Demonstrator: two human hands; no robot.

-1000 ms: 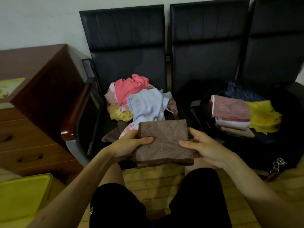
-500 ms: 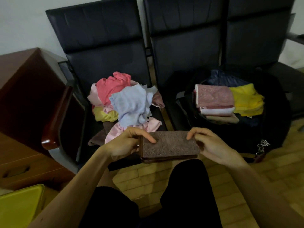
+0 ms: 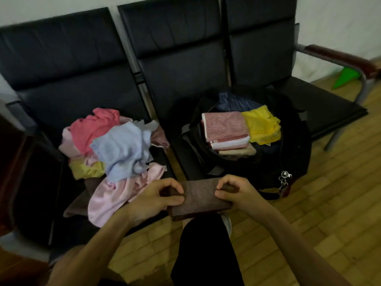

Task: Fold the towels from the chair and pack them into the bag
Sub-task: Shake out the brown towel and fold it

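A folded brown towel (image 3: 199, 198) lies across my knee, gripped at its left end by my left hand (image 3: 154, 200) and at its right end by my right hand (image 3: 237, 193). A heap of unfolded towels (image 3: 115, 153), pink, light blue, yellow and brown, covers the left chair seat (image 3: 37, 182). On the middle seat stands an open black bag (image 3: 288, 162). Inside it are a stack of folded pink and white towels (image 3: 225, 129) and a folded yellow towel (image 3: 262, 125).
The row of black chairs (image 3: 181, 58) stands against a white wall; the right seat (image 3: 321, 106) has a wooden armrest (image 3: 342, 58). A dark wooden desk edge (image 3: 10, 172) is at far left. A green object (image 3: 348, 77) lies on the wooden floor (image 3: 309, 219).
The brown towel has been folded narrower and my hands have closed in on its ends. The view has swung to the right, so the bag sits nearer the centre.
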